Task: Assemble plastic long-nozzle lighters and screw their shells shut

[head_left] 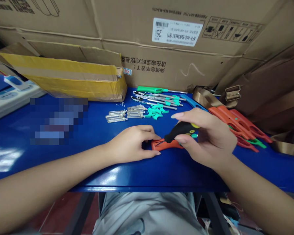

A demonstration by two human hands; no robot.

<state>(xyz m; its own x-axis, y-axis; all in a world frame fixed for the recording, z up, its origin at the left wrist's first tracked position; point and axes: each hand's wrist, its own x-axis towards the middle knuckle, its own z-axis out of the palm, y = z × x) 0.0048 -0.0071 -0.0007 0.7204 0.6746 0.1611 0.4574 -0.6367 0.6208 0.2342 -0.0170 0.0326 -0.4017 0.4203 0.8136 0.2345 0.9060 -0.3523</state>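
On the glossy blue bench (127, 176), my left hand (132, 143) pinches a slim orange plastic casing (165, 146) — presumably to steady it — while my right hand (210, 140) grips a black-and-yellow tool (180, 130).

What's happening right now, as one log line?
left hand: holds orange casing | right hand: grips black-and-yellow tool by it | beyond: turquoise pieces, clear parts
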